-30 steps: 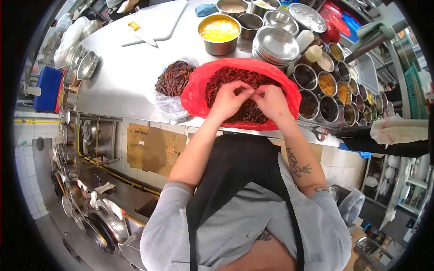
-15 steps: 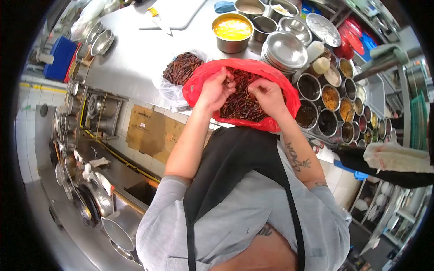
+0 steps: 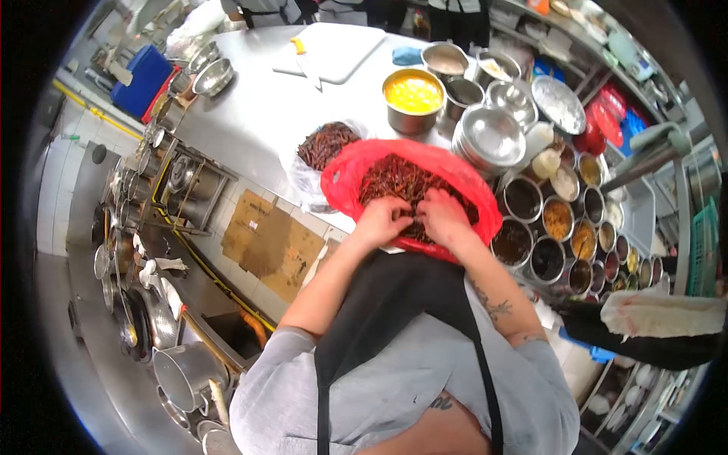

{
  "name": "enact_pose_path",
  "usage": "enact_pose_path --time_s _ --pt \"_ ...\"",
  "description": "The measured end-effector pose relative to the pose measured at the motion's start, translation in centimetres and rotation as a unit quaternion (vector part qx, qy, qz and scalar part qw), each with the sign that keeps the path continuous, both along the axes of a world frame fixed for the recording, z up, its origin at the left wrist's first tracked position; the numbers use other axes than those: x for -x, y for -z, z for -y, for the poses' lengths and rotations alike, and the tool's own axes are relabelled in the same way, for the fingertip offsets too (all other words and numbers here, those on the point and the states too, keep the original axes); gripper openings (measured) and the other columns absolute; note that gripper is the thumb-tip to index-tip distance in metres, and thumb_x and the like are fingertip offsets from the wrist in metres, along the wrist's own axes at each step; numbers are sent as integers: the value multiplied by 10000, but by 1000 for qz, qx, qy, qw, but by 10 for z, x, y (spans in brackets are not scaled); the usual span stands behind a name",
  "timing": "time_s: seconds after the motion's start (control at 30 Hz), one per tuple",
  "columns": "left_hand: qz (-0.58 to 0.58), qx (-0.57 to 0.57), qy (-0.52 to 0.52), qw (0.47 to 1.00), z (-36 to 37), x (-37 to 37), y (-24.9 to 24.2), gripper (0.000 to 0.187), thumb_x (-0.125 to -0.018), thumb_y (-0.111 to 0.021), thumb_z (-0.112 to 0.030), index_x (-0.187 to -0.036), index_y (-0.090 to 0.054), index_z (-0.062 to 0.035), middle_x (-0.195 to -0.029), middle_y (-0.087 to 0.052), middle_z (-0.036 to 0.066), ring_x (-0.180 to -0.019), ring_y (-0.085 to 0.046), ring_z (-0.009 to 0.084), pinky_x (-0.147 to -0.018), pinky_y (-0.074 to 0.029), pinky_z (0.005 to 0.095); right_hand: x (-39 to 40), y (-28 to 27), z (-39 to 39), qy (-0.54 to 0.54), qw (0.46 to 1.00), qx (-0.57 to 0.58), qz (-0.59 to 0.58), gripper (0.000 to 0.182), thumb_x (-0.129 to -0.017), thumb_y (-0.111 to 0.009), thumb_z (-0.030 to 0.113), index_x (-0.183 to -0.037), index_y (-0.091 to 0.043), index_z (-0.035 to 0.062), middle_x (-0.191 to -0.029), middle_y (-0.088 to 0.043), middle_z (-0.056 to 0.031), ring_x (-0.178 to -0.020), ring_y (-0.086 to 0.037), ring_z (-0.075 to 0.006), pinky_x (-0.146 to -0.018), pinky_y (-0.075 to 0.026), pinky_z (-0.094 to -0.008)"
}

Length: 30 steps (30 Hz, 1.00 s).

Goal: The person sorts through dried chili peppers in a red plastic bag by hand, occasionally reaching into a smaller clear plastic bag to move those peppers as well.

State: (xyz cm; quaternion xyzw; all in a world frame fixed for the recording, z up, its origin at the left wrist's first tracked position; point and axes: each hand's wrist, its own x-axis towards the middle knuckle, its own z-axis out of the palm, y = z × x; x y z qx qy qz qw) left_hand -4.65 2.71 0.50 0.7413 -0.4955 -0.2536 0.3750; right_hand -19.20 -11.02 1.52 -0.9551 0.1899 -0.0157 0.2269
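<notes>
A red plastic bag [image 3: 345, 171] lies open at the table's near edge, full of dark red dried chillies [image 3: 402, 180]. Over the near part of the chillies, my left hand [image 3: 385, 220] has its fingers curled together. My right hand [image 3: 442, 214] is right beside it, fingers bent down to the chillies. What either hand pinches is too small to make out. To the left, touching the red bag, a clear bag [image 3: 298, 168] holds more dried chillies [image 3: 326, 144].
Behind the red bag stand a pot of yellow liquid [image 3: 413, 95] and stacked metal bowls [image 3: 491, 136]. Many sauce containers [image 3: 557, 220] crowd the right. A knife [image 3: 307, 67] rests against a white cutting board [image 3: 334, 49]. People in aprons [image 3: 459, 19] stand across the table.
The view has tilted up, so people across the table now show. Both hands have moved to the near side of the chillies and closer together.
</notes>
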Motion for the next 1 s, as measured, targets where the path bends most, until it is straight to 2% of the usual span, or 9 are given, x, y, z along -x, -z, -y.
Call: enact_pose_path --time_s 0.07,0.13,0.33,0.43,0.57,0.63,0.83,0.93,1.0 --pt "132 -24 33 990 -1 6 7 286 -746 -772 -160 -1004 -703 -57 -855 -637 167 -829 -654 366 -742 -521 458 2 -4 -5 6 1000 -11 -4 125 -806 -692 163 -915 -719 109 -1081 -573 -144 -1110 -539 -346 -926 -452 -473" --pt "183 -66 32 980 -3 15 12 256 -762 -748 -175 -985 -696 -61 -914 -627 173 -888 -648 378 -774 -521 486 2 -2 -7 5 1000 -22 -15 129 -805 -704 175 -914 -718 108 -1085 -573 -142 -1115 -536 -344 -935 -447 -472" --pt "150 -47 2 988 0 18 3 180 -780 -709 -155 -937 -711 -67 -926 -621 140 -891 -645 369 -772 -526 474 9 -7 -2 -9 998 -59 6 130 -822 -713 208 -910 -726 113 -1089 -596 -124 -1112 -549 -324 -943 -443 -463" --pt "164 -11 -23 986 2 23 -17 158 -774 -718 -144 -912 -721 -69 -895 -619 138 -868 -647 367 -762 -528 464 15 -24 -5 -8 993 -56 101 167 -822 -733 198 -924 -739 66 -1012 -634 -121 -1040 -593 -333 -903 -481 -453" --pt "173 -1 -10 985 6 19 -20 127 -775 -699 -120 -894 -715 -79 -995 -642 125 -891 -665 360 -774 -548 465 13 -19 3 1 983 -102 155 169 -821 -745 186 -911 -729 43 -942 -639 -135 -939 -621 -344 -844 -497 -429" --pt "177 5 -14 984 6 22 -32 130 -755 -719 -124 -870 -705 -65 -922 -631 135 -872 -654 359 -762 -536 460 14 -17 3 6 970 -144 194 159 -822 -746 170 -902 -721 34 -928 -635 -144 -905 -626 -348 -806 -505 -422" --pt "170 -35 -13 985 10 25 -39 196 -779 -729 -163 -942 -703 -57 -912 -643 149 -882 -653 360 -767 -533 456 15 -20 3 38 962 -218 162 159 -831 -693 165 -934 -703 44 -969 -643 -171 -962 -633 -376 -844 -510 -466" --pt "152 -60 -38 986 12 19 -41 257 -791 -725 -178 -1016 -701 -55 -945 -658 162 -902 -658 367 -788 -535 467 17 -11 3 87 985 -86 125 164 -833 -695 138 -968 -703 46 -950 -628 -147 -950 -639 -347 -835 -519 -437" --pt "200 -82 -71 974 10 10 -18 297 -792 -724 -189 -1056 -698 -54 -964 -666 170 -912 -660 372 -801 -536 474 18 -8 5 84 990 -75 83 258 -835 -682 149 -1079 -689 64 -1068 -614 -152 -1055 -611 -354 -908 -505 -445"
